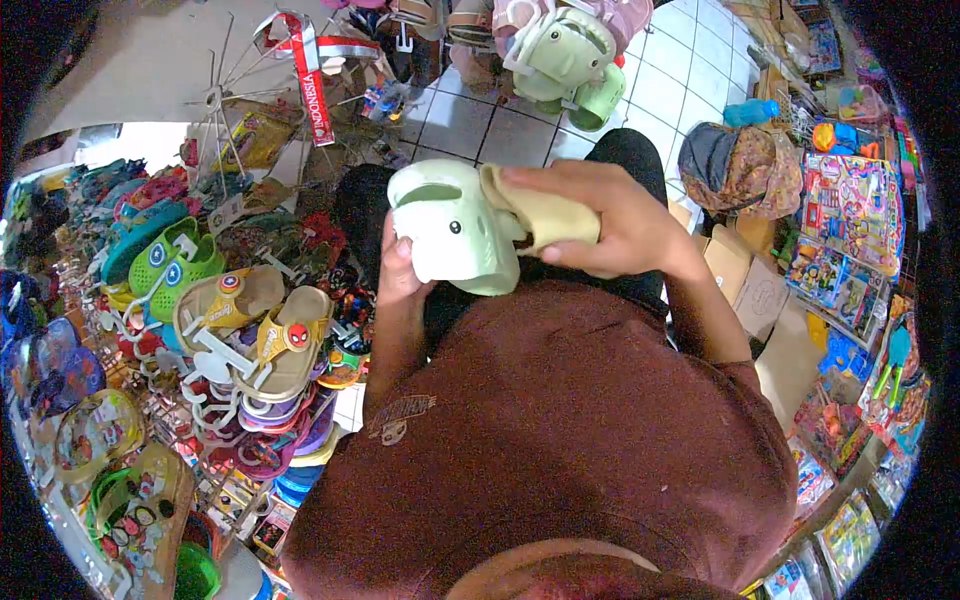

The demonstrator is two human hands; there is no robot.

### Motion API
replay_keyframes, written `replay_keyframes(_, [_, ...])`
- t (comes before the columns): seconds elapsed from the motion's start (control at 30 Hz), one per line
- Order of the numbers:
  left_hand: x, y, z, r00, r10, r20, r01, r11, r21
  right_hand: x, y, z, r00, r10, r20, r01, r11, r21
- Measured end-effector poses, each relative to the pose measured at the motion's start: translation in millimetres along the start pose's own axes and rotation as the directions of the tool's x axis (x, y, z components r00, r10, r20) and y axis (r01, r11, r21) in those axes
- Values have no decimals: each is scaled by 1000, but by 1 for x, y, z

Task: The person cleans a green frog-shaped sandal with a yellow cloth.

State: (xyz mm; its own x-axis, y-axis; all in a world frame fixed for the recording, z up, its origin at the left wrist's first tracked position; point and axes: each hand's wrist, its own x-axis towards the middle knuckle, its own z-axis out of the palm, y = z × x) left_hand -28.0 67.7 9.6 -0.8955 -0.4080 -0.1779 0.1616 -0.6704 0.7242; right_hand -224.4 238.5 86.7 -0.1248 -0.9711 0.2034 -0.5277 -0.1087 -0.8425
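My left hand (399,268) grips a pale green clog (450,225) from its left side, thumb on the outside. The clog has a black button-like eye and a wide opening near its top, and it is held in front of my chest. My right hand (625,215) is closed round a folded pale yellow cloth (560,218), which touches the clog's right side. Part of the clog's far side is hidden behind the cloth.
Beyond my knees, similar green clogs (570,55) hang over the white tiled floor (665,75). Sandals on hangers (290,335) and green clogs (175,265) crowd the left. Packaged toys (850,210), a cap (740,170) and an open cardboard box (755,285) are at right.
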Motion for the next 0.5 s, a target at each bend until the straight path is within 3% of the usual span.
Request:
replay_keyframes(0.07, [0, 18, 16, 998, 42, -39, -33, 980, 195, -4, 3, -4, 993, 22, -119, -8, 993, 120])
replay_keyframes(0.13, [3, 28, 22, 996, 73, -43, -58, 954, 293, -12, 5, -7, 953, 257, -159, -143, 847, 511])
replay_keyframes(0.17, [3, 31, 24, 995, 89, -44, -69, 937, 342, -12, 7, -8, 926, 320, -200, -128, 764, 633])
replay_keyframes(0.27, [2, 33, 29, 990, 135, 38, -133, 821, 555, 2, -3, -11, 891, 364, -271, -58, 683, 728])
replay_keyframes(0.3, [1, 35, 36, 989, 119, 84, -145, 776, 614, 6, -7, -7, 914, 346, -211, -95, 689, 719])
replay_keyframes(0.37, [-3, 33, 59, 991, 122, 58, -129, 731, 670, 23, -13, -1, 991, 81, -111, 0, 807, 591])
replay_keyframes(0.43, [-5, 31, 59, 978, 170, 117, -203, 686, 699, 34, -15, 10, 997, -55, -57, 74, 907, 414])
replay_keyframes(0.5, [-7, 29, 59, 985, 148, 83, -157, 603, 782, 38, -27, 8, 997, -80, 11, 80, 995, -55])
